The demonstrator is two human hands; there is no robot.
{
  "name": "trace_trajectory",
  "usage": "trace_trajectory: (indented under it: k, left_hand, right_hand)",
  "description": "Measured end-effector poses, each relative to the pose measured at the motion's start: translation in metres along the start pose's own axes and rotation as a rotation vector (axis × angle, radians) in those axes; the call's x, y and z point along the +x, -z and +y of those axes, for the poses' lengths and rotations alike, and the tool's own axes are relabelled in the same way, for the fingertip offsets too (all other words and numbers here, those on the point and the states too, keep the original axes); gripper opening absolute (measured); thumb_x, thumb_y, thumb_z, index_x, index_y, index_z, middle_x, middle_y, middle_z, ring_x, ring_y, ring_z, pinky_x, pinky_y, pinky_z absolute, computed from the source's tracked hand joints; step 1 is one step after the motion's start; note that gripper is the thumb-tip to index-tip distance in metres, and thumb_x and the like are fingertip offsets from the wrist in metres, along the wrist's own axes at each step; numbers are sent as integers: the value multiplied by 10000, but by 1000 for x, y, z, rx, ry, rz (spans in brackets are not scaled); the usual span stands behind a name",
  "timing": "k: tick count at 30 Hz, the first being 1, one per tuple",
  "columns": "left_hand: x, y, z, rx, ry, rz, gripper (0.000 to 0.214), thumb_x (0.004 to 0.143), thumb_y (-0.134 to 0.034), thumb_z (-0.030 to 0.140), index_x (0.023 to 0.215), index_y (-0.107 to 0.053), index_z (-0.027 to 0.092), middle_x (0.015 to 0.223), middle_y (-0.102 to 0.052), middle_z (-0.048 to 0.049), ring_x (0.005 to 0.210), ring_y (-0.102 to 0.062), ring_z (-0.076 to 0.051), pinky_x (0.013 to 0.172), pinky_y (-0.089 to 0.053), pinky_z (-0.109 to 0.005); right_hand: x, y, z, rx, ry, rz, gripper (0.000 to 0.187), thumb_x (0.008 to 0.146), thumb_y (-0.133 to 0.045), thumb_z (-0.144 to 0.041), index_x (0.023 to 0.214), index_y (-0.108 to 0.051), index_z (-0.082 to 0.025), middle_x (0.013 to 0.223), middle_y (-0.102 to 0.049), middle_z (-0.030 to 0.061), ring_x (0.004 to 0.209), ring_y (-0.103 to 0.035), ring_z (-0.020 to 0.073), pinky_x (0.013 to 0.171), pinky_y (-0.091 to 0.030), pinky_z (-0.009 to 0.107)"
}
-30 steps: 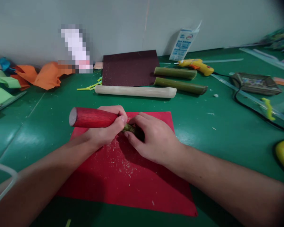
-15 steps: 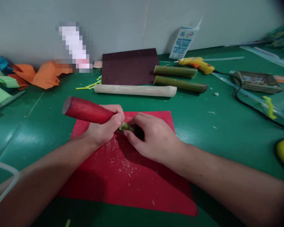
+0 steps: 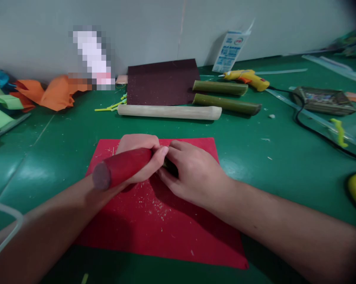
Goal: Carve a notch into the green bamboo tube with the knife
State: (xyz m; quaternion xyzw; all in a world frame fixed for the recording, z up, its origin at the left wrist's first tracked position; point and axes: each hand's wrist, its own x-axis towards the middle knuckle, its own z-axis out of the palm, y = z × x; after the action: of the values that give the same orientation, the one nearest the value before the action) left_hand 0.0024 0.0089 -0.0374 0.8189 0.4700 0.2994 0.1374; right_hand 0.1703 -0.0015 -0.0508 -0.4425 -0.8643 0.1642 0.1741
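The left hand (image 3: 150, 167) keeps its grip around the red handle (image 3: 126, 167), thumb close to the right hand (image 3: 197, 169), perhaps for better control. The right grip holds the green stick (image 3: 171, 167) above the middle of the red sheet (image 3: 178, 240), probably for steadiness; the sheet seemingly protects the surface (image 3: 272, 185) from shavings (image 3: 158, 207).

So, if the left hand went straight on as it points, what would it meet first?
Probably the right hand, just ahead of the left hand; depth is unclear, and they may be touching.
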Motion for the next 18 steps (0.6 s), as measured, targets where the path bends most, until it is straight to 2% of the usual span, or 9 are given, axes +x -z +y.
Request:
trace_trajectory:
  k: [6, 12, 18]
  left_hand:
    - [0, -7, 4, -196, 158, 99, 371, 894, -492, 277, 550, -386, 189, 525, -396, 35, 499, -383, -97, 449, -313, -251]
    - [-3, -11, 0, -294, 190, 129, 373, 864, -493, 276, 528, -355, 191, 515, -357, 30, 488, -363, -97, 427, -310, -247]
    - [-2, -14, -1, -300, 215, 258, 354, 860, -472, 246, 530, -356, 197, 511, -358, 32, 491, -372, -100, 464, -360, -250]
  right_hand:
    - [1, -4, -1, 23, 6, 23, 253, 888, -507, -311, 960, -645, -111, 914, -621, 103, 843, -571, 223, 709, -418, 339]
    - [3, -4, -2, 62, -6, 6, 246, 893, -522, -334, 900, -641, -119, 856, -618, 82, 793, -563, 202, 696, -404, 329]
    - [4, -4, -1, 85, -33, 21, 215, 861, -560, -336, 846, -641, -137, 829, -614, 65, 745, -537, 178, 656, -375, 309]
